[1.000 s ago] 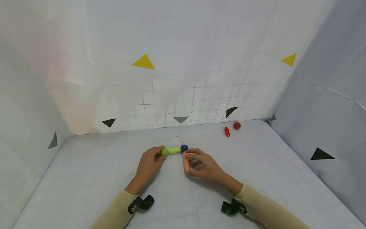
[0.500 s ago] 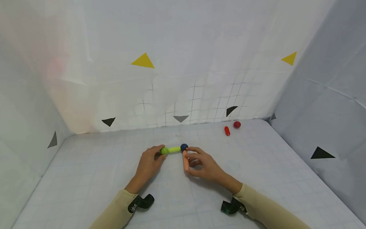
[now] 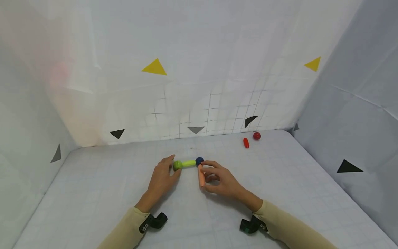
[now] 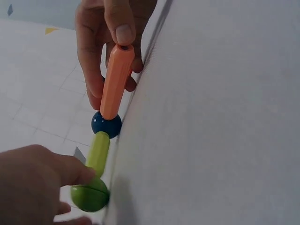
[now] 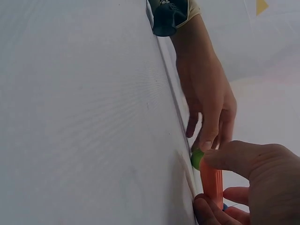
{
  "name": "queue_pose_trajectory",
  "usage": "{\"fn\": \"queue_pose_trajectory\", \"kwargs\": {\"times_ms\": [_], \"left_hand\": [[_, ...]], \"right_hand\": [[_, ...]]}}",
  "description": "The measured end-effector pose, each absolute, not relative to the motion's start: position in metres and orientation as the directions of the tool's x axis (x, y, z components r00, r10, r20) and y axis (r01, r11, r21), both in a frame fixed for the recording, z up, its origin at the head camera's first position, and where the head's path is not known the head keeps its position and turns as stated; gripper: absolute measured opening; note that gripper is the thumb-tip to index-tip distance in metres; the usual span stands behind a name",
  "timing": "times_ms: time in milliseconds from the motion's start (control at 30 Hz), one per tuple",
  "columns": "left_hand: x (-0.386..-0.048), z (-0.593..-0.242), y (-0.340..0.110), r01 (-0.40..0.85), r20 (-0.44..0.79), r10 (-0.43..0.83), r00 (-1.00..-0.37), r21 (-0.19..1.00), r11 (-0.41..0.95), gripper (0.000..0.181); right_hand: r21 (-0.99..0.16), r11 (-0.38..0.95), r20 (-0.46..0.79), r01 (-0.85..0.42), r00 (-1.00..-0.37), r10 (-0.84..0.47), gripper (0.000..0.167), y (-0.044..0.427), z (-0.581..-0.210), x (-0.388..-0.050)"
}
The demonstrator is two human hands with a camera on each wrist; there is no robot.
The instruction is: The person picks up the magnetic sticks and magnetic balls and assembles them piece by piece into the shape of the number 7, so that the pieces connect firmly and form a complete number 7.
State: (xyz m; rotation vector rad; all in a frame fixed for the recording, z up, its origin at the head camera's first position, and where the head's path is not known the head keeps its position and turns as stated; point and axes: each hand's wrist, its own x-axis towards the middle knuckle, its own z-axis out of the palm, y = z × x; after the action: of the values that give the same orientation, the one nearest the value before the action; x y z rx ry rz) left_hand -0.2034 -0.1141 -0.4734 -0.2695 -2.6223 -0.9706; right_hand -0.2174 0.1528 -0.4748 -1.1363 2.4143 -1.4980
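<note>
A green ball [image 3: 178, 165], a lime-green rod [image 3: 189, 163], a dark blue ball [image 3: 199, 161] and an orange rod [image 3: 201, 175] form one joined L-shaped piece on the table. My left hand [image 3: 162, 177] is spread around the green ball; its thumb lies by the ball while the fingers stand off it. Thumb and fingers of my right hand [image 3: 224, 180] pinch the orange rod at both ends, one fingertip near the blue ball. In the left wrist view, the orange rod [image 4: 116, 83] meets the blue ball [image 4: 106, 124], and its near end shows a small hole.
A short red rod [image 3: 246, 143] and a red ball [image 3: 256, 136] lie at the far right of the white table [image 3: 109, 180]. White sheets with coloured triangles wall in the back and sides. Dark camera mounts [image 3: 158, 220] sit on both wrists.
The fingers of my left hand have lifted and spread away from the green ball. My right hand keeps its pinch on the orange rod, and the joined piece stays nearly still.
</note>
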Motion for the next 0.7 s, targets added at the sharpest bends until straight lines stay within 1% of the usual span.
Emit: {"fn": "queue_pose_trajectory", "kwargs": {"times_ms": [67, 133, 200, 267, 300, 367, 433, 567, 700], "left_hand": [[-0.2, -0.468, -0.109, 0.313, 0.422, 0.068, -0.904, 0.544, 0.779, 0.058], [-0.195, -0.461, -0.102, 0.356, 0.47, 0.091, -0.878, 0.513, 0.781, 0.046], [-0.189, -0.456, -0.094, 0.392, 0.45, 0.121, -0.885, 0.578, 0.716, 0.033], [-0.182, -0.454, -0.085, 0.38, 0.357, 0.164, -0.92, 0.702, 0.603, 0.026], [-0.18, -0.454, -0.081, 0.343, 0.289, 0.185, -0.939, 0.768, 0.541, 0.026], [-0.175, -0.456, -0.075, 0.229, 0.146, 0.22, -0.965, 0.876, 0.425, 0.035], [-0.173, -0.457, -0.07, 0.138, 0.052, 0.241, -0.969, 0.926, 0.351, 0.042], [-0.169, -0.458, -0.065, 0.027, -0.029, 0.251, -0.968, 0.976, 0.218, 0.052], [-0.17, -0.459, -0.063, -0.047, -0.067, 0.256, -0.964, 0.995, 0.083, 0.052]], "right_hand": [[-0.806, 0.238, 0.301, -0.542, -0.721, -0.625, 0.058, 0.153, -0.476, -0.218], [-0.809, 0.236, 0.299, -0.538, -0.723, -0.622, 0.058, 0.153, -0.476, -0.217], [-0.806, 0.234, 0.307, -0.544, -0.721, -0.621, 0.058, 0.153, -0.477, -0.218], [-0.802, 0.231, 0.313, -0.551, -0.717, -0.623, 0.058, 0.154, -0.478, -0.218], [-0.798, 0.227, 0.32, -0.558, -0.712, -0.625, 0.058, 0.154, -0.478, -0.218], [-0.792, 0.219, 0.331, -0.57, -0.702, -0.63, 0.057, 0.155, -0.479, -0.218], [-0.788, 0.21, 0.34, -0.579, -0.693, -0.636, 0.056, 0.154, -0.479, -0.218], [-0.785, 0.205, 0.347, -0.585, -0.689, -0.636, 0.055, 0.154, -0.478, -0.218], [-0.797, 0.202, 0.342, -0.569, -0.701, -0.626, 0.053, 0.152, -0.472, -0.214]]}}
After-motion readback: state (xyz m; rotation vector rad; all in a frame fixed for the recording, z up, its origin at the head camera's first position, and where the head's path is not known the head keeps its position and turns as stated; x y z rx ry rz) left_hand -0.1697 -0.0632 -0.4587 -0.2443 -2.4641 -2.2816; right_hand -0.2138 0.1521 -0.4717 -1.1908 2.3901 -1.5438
